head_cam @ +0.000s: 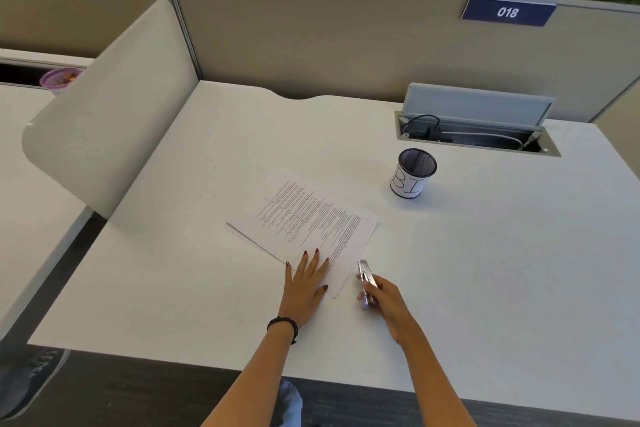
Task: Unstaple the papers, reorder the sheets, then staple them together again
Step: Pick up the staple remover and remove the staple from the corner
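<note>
A stack of printed white papers (304, 215) lies at an angle in the middle of the white desk (485, 270). My left hand (306, 284) rests flat on the stack's near corner, fingers spread, pressing it down. My right hand (388, 305) is just right of the papers, closed around a small metal stapler (365, 277) with a purple base. The stapler's nose points away from me, beside the stack's near right edge and apart from the paper.
A black mesh pen cup (414, 173) with a white label stands behind and to the right of the papers. An open cable hatch (478, 128) with cords sits at the back right. A curved grey divider (114, 107) borders the desk's left side.
</note>
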Demonstrator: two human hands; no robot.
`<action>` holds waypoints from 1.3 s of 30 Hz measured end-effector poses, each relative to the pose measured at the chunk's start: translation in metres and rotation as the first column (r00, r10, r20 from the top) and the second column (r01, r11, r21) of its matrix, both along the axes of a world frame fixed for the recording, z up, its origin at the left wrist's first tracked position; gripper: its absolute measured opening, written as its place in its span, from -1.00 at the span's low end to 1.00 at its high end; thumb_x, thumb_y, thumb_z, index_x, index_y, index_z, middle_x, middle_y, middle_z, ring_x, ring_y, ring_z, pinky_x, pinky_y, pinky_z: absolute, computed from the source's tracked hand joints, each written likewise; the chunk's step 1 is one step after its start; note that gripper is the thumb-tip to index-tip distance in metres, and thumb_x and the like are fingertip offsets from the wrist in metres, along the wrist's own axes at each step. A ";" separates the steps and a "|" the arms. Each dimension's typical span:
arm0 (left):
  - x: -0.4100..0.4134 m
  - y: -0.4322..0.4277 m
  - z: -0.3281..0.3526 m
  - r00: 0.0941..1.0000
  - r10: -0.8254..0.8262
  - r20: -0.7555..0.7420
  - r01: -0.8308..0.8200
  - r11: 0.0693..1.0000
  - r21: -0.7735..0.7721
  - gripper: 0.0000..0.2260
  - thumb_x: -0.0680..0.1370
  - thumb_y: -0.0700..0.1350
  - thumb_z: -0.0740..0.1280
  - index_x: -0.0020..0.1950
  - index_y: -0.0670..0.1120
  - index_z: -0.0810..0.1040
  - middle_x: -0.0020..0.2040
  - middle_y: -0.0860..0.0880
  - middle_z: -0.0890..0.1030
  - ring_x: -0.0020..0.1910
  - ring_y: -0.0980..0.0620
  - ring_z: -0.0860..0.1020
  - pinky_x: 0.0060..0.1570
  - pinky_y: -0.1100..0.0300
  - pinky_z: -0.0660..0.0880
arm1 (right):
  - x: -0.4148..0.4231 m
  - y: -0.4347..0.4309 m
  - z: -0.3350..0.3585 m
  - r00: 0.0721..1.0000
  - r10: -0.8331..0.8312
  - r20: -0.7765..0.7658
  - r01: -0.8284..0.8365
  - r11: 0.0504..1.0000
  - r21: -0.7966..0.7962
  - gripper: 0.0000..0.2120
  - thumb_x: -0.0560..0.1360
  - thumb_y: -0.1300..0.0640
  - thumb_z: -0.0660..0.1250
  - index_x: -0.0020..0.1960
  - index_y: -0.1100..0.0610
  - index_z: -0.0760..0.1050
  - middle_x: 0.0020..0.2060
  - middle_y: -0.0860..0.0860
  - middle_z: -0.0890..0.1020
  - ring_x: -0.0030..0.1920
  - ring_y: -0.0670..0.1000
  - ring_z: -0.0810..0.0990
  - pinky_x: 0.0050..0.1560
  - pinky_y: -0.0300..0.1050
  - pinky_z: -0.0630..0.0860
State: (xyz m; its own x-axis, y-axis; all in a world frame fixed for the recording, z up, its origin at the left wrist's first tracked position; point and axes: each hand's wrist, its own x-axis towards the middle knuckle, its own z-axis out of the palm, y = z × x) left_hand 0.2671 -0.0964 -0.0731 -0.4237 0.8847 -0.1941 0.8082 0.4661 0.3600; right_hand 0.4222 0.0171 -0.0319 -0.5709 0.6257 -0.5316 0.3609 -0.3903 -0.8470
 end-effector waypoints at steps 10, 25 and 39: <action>0.006 0.000 -0.014 0.995 0.073 -0.071 -0.075 0.997 -0.028 -0.50 0.57 0.23 -0.16 0.49 0.13 -0.04 0.54 0.04 -0.19 0.50 0.05 -0.26 0.36 -0.11 -0.27 | -0.002 -0.002 0.004 0.990 0.121 0.073 -0.132 0.978 0.164 -0.85 0.57 0.24 0.16 0.09 0.28 0.41 -0.26 0.14 0.58 -0.37 0.04 0.53 -0.31 -0.15 0.55; -0.040 0.012 0.025 0.944 -0.308 0.116 0.326 0.925 -0.193 -0.27 0.54 0.09 0.24 0.51 0.05 -0.20 0.53 0.04 -0.26 0.49 -0.02 -0.30 0.37 -0.26 -0.32 | -0.026 0.010 0.006 0.602 0.434 0.670 -0.781 0.145 0.608 -0.80 0.56 0.01 0.08 0.05 0.07 0.40 -0.11 0.06 0.64 -0.20 0.09 0.56 -0.20 -0.15 0.38; -0.033 0.013 0.003 0.963 -0.268 0.033 0.270 0.954 -0.132 -0.11 0.29 0.47 -0.15 0.50 0.04 -0.24 0.53 -0.02 -0.27 0.45 -0.04 -0.38 0.32 -0.29 -0.37 | -0.049 0.014 0.004 0.443 0.416 0.794 -0.802 -0.211 0.559 -0.77 0.59 0.04 0.03 0.08 0.14 0.38 -0.16 0.14 0.64 -0.33 0.14 0.44 -0.14 -0.13 0.18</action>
State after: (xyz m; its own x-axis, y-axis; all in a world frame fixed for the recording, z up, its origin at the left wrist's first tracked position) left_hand 0.2346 -0.0833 -0.0705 -0.1703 0.9309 -0.3232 0.9054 0.2773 0.3216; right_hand 0.3731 0.0306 -0.0275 -0.9676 0.1009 -0.2314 0.1347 0.9816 -0.1351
